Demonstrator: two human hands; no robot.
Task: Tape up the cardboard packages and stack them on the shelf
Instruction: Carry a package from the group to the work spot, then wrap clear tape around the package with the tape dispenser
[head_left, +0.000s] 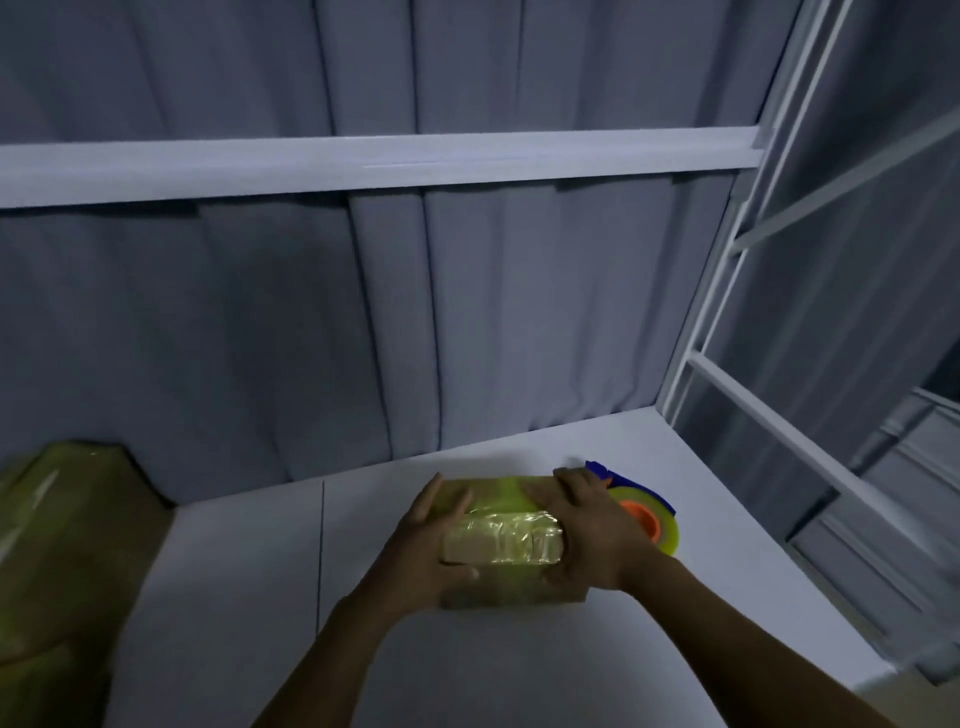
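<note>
A small cardboard package (501, 540), wrapped in yellowish clear tape, rests on the white shelf board (234, 597). My left hand (428, 551) grips its left side and my right hand (587, 530) grips its right side. Just behind my right hand lies a blue tape dispenser (649, 512) with an orange core and a yellowish tape roll. At the far left a larger cardboard package (67, 545) with yellowish tape stands on the same board, partly cut off by the frame edge.
A grey curtain (311, 322) hangs behind the shelf. A white crossbeam (363, 161) runs across above. The white metal shelf frame (727, 291) rises at the right, where the board ends.
</note>
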